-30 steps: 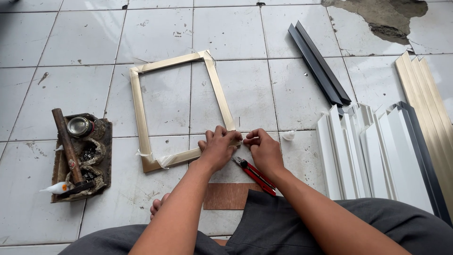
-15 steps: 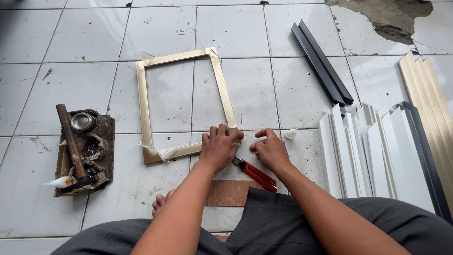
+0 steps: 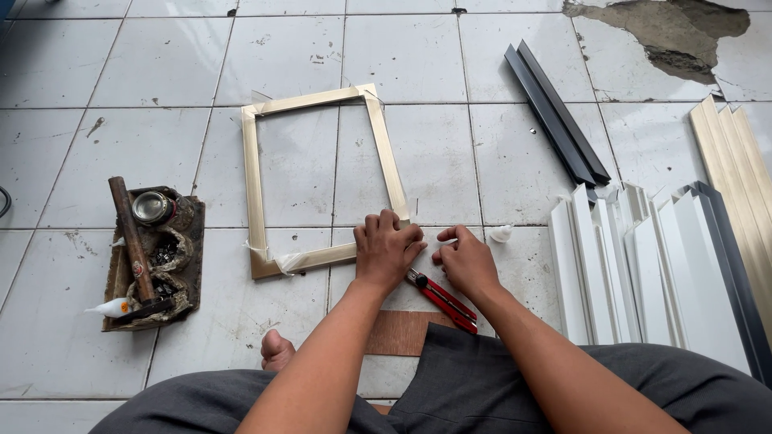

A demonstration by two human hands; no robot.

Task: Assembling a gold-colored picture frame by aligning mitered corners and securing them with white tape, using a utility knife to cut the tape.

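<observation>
— Where the gold frame point(image 3: 322, 181) lies flat on the tiled floor point(image 3: 161, 64), we see bare tile beyond its far rail and to its left; how is the room on the right?

— Tighter: dark strips point(image 3: 555, 112) lie right of the frame, and white mouldings point(image 3: 635, 273) right of its near corner. A tray of clutter point(image 3: 157, 257) sits left of it.

— And the frame itself?

— A thin gold rectangle, open in the middle, with clear tape at the corners. Its long axis runs away from us, leaning slightly left.

— Our hands?

— Our left hand point(image 3: 388, 249) presses, fingers curled, on the frame's near right corner. Our right hand point(image 3: 465, 261) rests just right of that corner, fingers bent; we cannot tell if it pinches anything. A red cutter point(image 3: 442, 300) lies on the floor just below that corner.
</observation>
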